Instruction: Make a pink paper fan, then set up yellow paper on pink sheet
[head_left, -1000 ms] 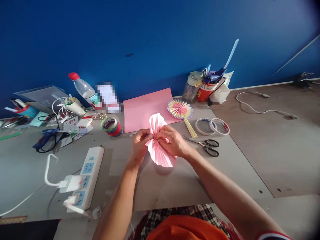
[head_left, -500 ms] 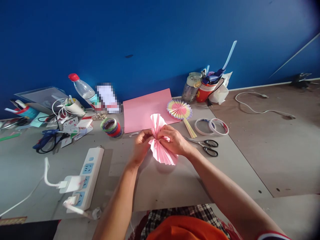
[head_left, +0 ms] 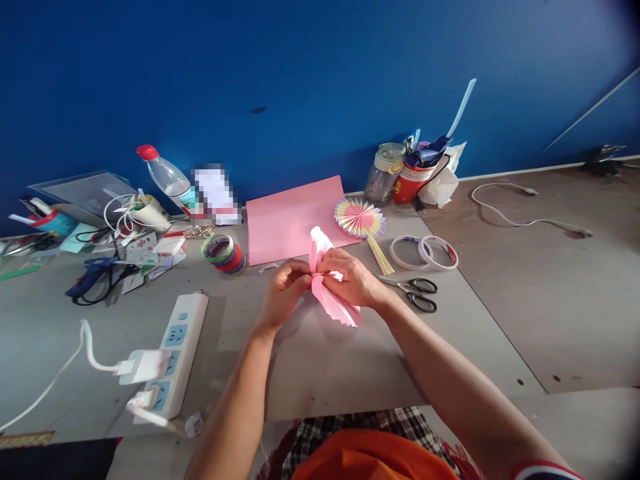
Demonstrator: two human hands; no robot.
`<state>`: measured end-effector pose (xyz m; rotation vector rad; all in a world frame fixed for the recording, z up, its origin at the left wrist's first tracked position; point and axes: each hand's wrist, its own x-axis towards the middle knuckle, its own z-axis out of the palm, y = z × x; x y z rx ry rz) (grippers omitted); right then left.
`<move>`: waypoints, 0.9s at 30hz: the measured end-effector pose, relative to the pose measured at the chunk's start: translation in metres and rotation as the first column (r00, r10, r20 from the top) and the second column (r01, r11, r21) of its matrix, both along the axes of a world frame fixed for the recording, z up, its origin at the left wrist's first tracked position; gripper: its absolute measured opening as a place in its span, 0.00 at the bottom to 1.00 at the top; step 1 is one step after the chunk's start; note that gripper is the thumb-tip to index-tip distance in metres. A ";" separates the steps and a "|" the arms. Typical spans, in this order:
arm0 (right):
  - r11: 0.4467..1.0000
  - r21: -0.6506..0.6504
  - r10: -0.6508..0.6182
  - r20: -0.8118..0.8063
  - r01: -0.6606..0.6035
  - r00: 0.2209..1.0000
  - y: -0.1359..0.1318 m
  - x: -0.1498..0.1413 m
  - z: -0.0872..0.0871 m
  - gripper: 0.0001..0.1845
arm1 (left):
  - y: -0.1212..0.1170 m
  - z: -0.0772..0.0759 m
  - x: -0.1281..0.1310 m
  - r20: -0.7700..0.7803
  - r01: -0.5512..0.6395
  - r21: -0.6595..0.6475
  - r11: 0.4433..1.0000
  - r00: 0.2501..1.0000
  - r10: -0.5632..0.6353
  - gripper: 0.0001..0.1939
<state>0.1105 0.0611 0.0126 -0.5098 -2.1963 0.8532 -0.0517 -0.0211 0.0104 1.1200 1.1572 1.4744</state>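
Observation:
A pleated pink paper [head_left: 336, 303], pinched narrow at its middle, is held above the desk between my hands. My left hand [head_left: 287, 290] is closed, its thumb and fingertips pinching the paper's gathered centre from the left. From the right, my right hand [head_left: 350, 277] grips the same centre and covers part of the folds. Behind them lies a flat pink sheet [head_left: 295, 220]. A finished round paper fan [head_left: 359, 219] with a yellow handle rests over that sheet's right edge. Scissors [head_left: 420, 293] with black handles lie just right of my right hand.
Two tape rolls [head_left: 439, 253] lie behind the scissors. A stack of coloured tape [head_left: 223, 255] and a white power strip [head_left: 175, 357] are on the left. Along the blue wall stand a bottle [head_left: 167, 177], a jar [head_left: 384, 175] and red cups [head_left: 413, 183].
The pleated paper has turned and narrowed, showing less of its spread folds. Its upper end has tipped slightly to the right. Both hands keep hold of it.

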 end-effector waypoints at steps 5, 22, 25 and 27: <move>0.999 -0.037 0.029 -0.008 -0.030 1.000 0.002 0.001 -0.003 0.08 | 0.000 0.000 0.006 -0.064 -0.052 0.020 0.998 0.997 0.053 0.08; 0.995 -0.059 0.088 0.061 -0.085 0.994 0.004 0.002 -0.002 0.07 | -0.003 0.003 0.013 -0.024 -0.080 -0.100 0.992 0.997 0.078 0.12; 0.994 -0.056 0.099 0.085 -0.094 0.991 0.002 0.001 -0.001 0.08 | -0.003 0.001 0.014 -0.098 -0.118 -0.097 0.988 0.989 0.108 0.09; 0.994 -0.059 0.100 0.091 -0.095 0.991 0.001 0.001 0.001 0.09 | -0.003 0.000 0.014 -0.149 -0.113 -0.064 0.992 0.983 0.102 0.07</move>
